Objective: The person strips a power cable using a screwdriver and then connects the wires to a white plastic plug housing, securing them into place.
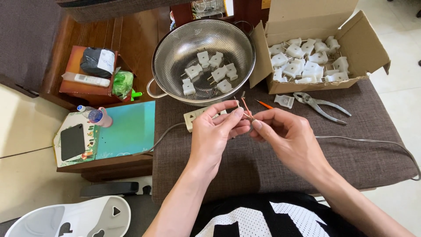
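My left hand (217, 131) and my right hand (285, 134) meet over a brown fabric surface (263, 166). Together they pinch the split end of a grey cable (364, 141), whose thin bare wire strands (244, 105) stick up between the fingertips. The cable runs off to the right edge. A beige socket strip (193, 117) lies partly hidden behind my left hand. A metal colander (201, 59) with several white plugs stands just beyond the hands.
An open cardboard box (307, 30) full of white plugs sits at the back right. Pliers (320, 105), a loose white plug part (284, 101) and an orange screwdriver (264, 104) lie before it. A wooden side table (109, 127) with a notebook and bottle stands left.
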